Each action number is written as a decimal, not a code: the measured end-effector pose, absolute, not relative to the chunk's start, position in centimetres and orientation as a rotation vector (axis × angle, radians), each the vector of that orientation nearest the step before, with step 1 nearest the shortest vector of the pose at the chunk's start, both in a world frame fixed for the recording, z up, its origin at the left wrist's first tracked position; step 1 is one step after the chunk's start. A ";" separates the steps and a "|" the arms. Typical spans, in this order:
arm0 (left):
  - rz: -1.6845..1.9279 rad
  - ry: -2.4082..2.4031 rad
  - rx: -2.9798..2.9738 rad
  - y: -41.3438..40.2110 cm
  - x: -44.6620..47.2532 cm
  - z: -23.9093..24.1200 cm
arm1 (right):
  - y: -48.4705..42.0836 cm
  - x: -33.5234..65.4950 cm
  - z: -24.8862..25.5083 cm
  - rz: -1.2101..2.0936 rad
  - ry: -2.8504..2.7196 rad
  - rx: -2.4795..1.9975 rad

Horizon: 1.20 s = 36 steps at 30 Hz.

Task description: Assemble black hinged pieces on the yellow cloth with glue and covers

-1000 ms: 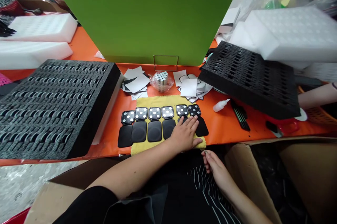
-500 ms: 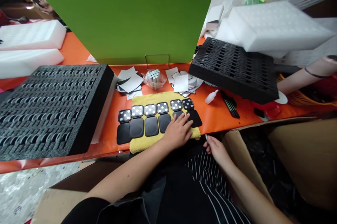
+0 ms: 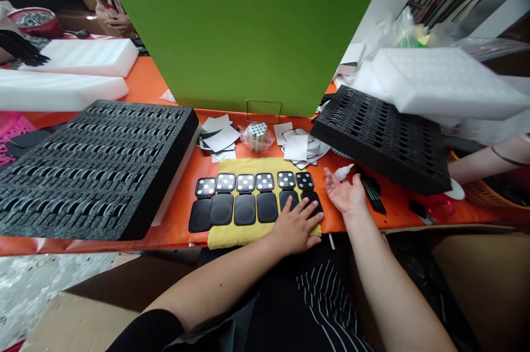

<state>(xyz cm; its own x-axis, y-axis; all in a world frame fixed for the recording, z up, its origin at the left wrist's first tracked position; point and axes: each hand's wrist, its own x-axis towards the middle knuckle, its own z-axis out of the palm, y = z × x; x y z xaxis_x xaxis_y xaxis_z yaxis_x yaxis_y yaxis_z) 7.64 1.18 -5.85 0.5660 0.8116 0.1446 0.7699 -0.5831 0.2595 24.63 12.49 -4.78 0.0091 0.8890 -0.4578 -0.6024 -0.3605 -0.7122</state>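
Note:
A row of opened black square cases (image 3: 245, 209) lies on a yellow cloth (image 3: 268, 165); their smaller upper halves (image 3: 245, 182) bear white dots. Spread flat, my left hand (image 3: 295, 226) rests over the lower halves of the cases at the right end. My right hand (image 3: 346, 193) is open, palm up, with its fingers around a small white dropper bottle (image 3: 343, 172) lying on its side; whether they touch it I cannot tell. Between my hands, a small metal rod (image 3: 332, 241) sticks out at the table's front edge.
Black foam trays with slots stand left (image 3: 103, 159) and right (image 3: 385, 137). Behind the cloth are white cards (image 3: 221, 138), a bag of metal rods (image 3: 257, 137) and more cards (image 3: 296, 148). A green panel (image 3: 248, 32) rises at the back. Another person's arm (image 3: 488, 159) shows at right.
My right hand has let go of the small metal rod and moved up to the dropper bottle, turning palm up and opening. My left hand stays flat on the cases, slightly farther right along the row.

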 end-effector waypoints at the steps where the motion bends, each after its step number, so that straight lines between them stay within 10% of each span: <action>1: 0.387 1.342 2.621 1.2 7.6 -5.8 | 13.0 24.7 -5.0 1.632 -0.335 -1.069; 36: 0.905 1.589 2.034 3.1 5.5 -3.3 | 10.6 19.0 -4.4 1.223 -0.611 -1.134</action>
